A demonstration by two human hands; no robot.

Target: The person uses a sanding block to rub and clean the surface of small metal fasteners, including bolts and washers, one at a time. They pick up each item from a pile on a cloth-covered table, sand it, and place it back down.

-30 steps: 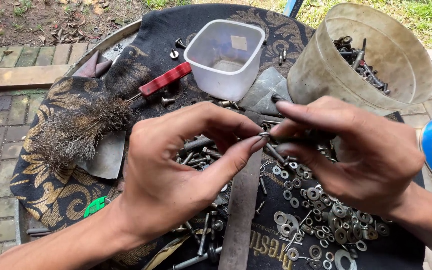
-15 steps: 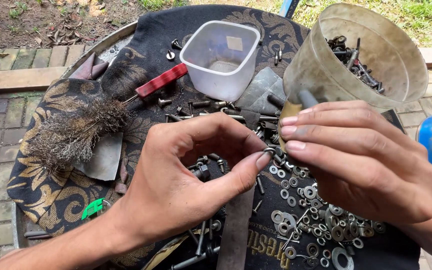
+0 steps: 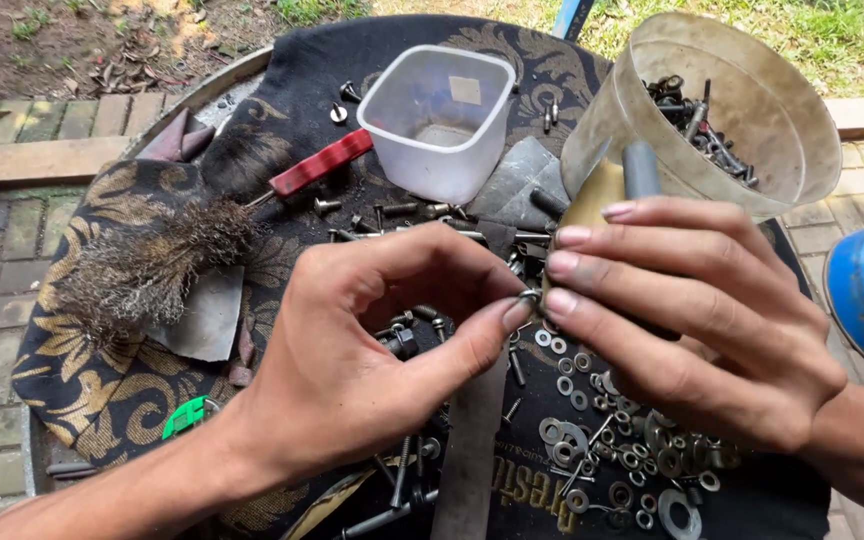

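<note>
Left hand [image 3: 352, 370] grip pinches a small washer [image 3: 530, 296] (right hand [image 3: 692, 320] touching), plastic tub [image 3: 442, 120] well apart.

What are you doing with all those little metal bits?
A person's left hand pinches a small metal ring between thumb and finger. The right hand is curled around a grey tool right beside it. Washers and bolts lie spread on a dark cloth, near a wire brush and two plastic tubs.

A small pale square label [image 3: 465, 90] sits on the far inner wall of the clear square tub [image 3: 439, 120], beyond the left hand [image 3: 372, 370]. Yellow printed lettering [image 3: 527, 490] runs along the black cloth just below the right hand [image 3: 692, 320].
</note>
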